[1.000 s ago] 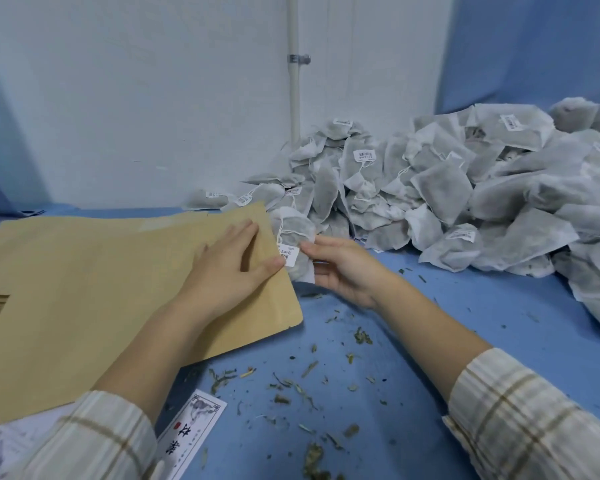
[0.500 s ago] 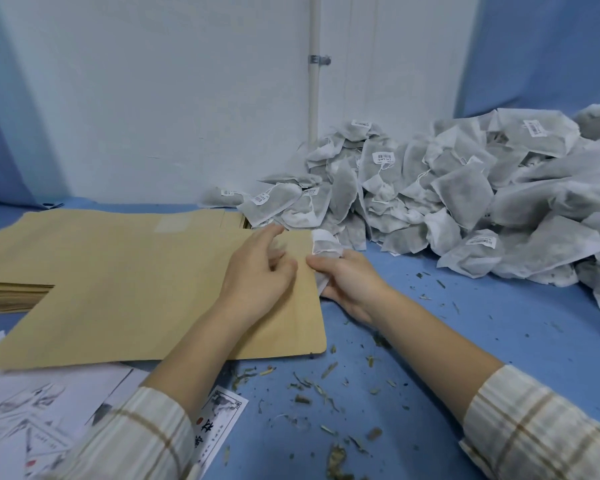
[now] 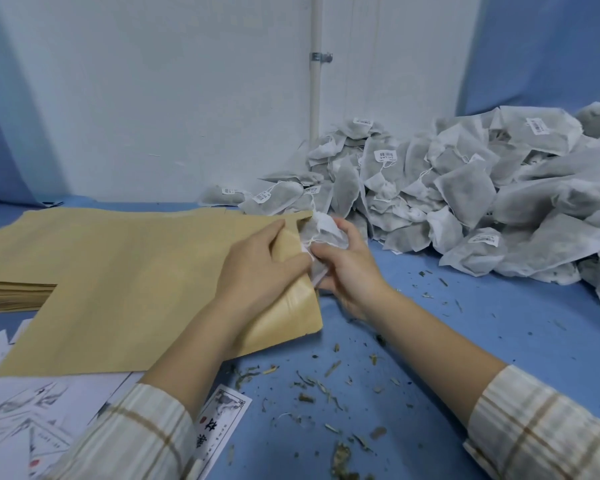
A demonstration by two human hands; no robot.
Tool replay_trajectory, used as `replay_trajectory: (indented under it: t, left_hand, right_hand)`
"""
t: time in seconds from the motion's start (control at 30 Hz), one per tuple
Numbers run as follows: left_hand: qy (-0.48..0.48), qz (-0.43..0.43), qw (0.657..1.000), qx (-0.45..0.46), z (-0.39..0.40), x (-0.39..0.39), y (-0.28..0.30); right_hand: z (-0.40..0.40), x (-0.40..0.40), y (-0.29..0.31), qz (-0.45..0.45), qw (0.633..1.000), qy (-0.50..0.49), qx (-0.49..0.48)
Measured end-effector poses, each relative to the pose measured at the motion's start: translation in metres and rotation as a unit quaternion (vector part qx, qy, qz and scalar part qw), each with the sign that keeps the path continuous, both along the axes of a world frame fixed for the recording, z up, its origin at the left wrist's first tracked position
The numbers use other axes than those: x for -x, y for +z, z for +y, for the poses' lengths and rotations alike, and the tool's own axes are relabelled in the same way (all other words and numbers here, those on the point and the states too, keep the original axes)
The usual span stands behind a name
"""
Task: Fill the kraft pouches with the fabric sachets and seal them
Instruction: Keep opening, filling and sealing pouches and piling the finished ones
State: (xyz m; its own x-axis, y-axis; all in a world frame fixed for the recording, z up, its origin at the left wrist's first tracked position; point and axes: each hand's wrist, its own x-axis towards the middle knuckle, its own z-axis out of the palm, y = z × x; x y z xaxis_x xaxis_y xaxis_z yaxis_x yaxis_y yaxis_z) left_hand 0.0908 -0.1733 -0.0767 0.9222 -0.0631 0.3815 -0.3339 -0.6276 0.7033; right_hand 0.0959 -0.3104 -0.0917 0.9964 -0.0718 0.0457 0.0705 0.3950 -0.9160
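Nearest the camera, at the bottom of the frame, loose dried leaf bits (image 3: 312, 386) lie scattered on the blue tabletop (image 3: 499, 327), with printed paper cards (image 3: 219, 424) at lower left. Just beyond, at centre frame, the kraft pouch (image 3: 118, 285) lies flat on top of a stack of pouches (image 3: 11, 296), its long axis running left to right and its open mouth facing right. The left hand (image 3: 257, 268) rests on the pouch near that mouth, fingers curled round the upper lip and lifting it. The right hand (image 3: 350, 271), directly right of the mouth and touching it, pinches a fabric sachet (image 3: 323, 230) whose front end appears to sit at the opening. So the pouch lies to the left of the sachet, and the right hand is the one placed to push it leftward, along the pouch's length. Farther back, at centre right to the right edge, the pile of sachets (image 3: 482, 192) leans against the white wall (image 3: 153, 98)
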Motion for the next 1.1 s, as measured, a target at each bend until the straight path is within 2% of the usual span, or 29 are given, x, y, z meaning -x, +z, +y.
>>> replay_trajectory:
  t: [0.1, 0.17, 0.3, 0.47, 0.6, 0.7, 0.83, 0.93, 1.0, 1.03, 1.1]
  left_hand:
    - [-0.003, -0.001, 0.996, 0.085, 0.005, -0.003, 0.005]
    - [-0.004, -0.005, 0.996, 0.093, 0.003, -0.002, 0.006]
    - [-0.018, -0.018, 0.999, 0.042, -0.005, 0.005, 0.006]
    - [-0.029, -0.046, 0.998, -0.009, -0.010, 0.009, 0.010]
    - [-0.033, -0.049, 0.998, -0.035, -0.013, 0.011, 0.011]
    - [-0.049, -0.059, 0.995, -0.063, -0.017, 0.015, 0.011]
    - [-0.082, -0.068, 0.994, -0.029, -0.023, 0.020, 0.014]
    - [-0.142, -0.075, 0.987, -0.016, -0.030, 0.027, 0.017]
    - [-0.161, -0.087, 0.982, -0.040, -0.030, 0.028, 0.021]
    - [-0.175, -0.076, 0.981, -0.008, -0.026, 0.027, 0.025]
    - [-0.200, -0.026, 0.974, 0.099, -0.009, 0.023, 0.041]
  right_hand:
    - [-0.003, -0.002, -0.003, 0.016, 0.992, -0.037, 0.116]
    - [-0.004, -0.001, -0.003, -0.003, 0.976, -0.032, 0.217]
    - [0.001, 0.006, -0.001, -0.079, 0.947, 0.063, 0.305]
    - [-0.006, 0.003, 0.017, -0.060, 0.922, 0.086, 0.373]
    - [-0.011, 0.008, 0.022, -0.066, 0.877, 0.189, 0.438]
    - [-0.018, 0.009, 0.024, -0.062, 0.858, 0.237, 0.452]
    - [-0.016, 0.010, 0.025, -0.072, 0.869, 0.170, 0.459]
    - [-0.013, 0.013, 0.030, -0.035, 0.826, 0.153, 0.541]
    - [-0.008, 0.016, 0.030, -0.064, 0.824, 0.170, 0.537]
    - [-0.005, 0.018, 0.029, -0.085, 0.833, 0.190, 0.513]
    - [-0.003, 0.021, 0.030, -0.063, 0.872, 0.233, 0.425]
